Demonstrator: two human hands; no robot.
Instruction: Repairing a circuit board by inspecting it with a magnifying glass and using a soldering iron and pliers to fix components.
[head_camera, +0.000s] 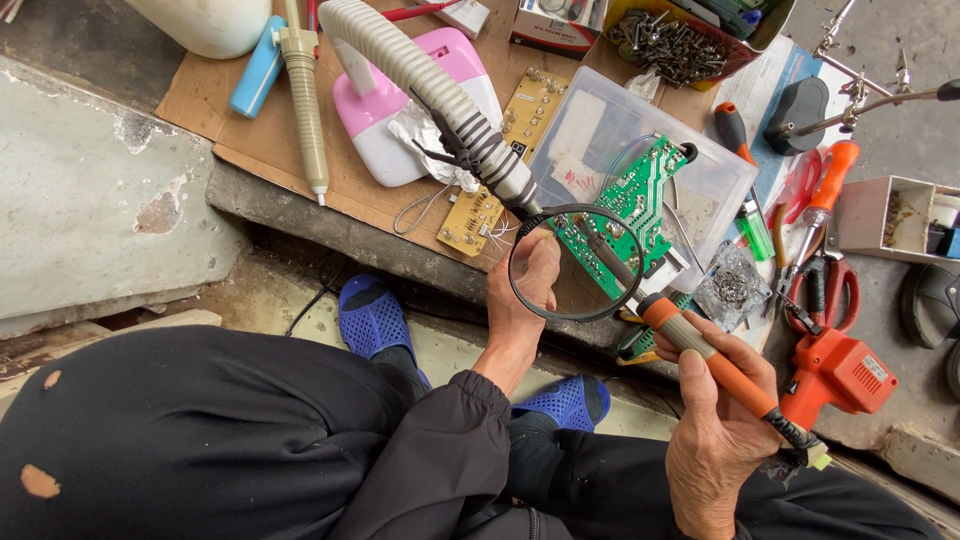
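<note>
- A rough grey concrete ledge (90, 200) is carrying a flat sheet of brown cardboard (265, 140), which is lying along its front edge; a damp concrete floor is showing below, where two blue perforated slippers (372, 318) are resting.
- A ribbed, cream-coloured bendable lamp arm (400, 60) is rising from a pink and white base (400, 130) near the cardboard's middle and is ending in a round black-rimmed magnifying lens (577, 262) hanging over the ledge's front edge.
- A clear plastic box (700, 185) is sitting at the cardboard's right end, with the green circuit board (630, 205) lying tilted on its lid, partly behind the lens.
- The right hand (715, 430) is clenching the orange-and-grey handle of a soldering iron (700, 355), its dark tip reaching the board under the lens.
- The left hand (525, 300) is pinching the green circuit board's lower edge behind the lens.
- An orange soldering gun (835, 375) and red-handled pliers (815, 290) are lying at the ledge's right end.
- A heap of dark screws (670, 45) is filling a box at the back edge.
</note>
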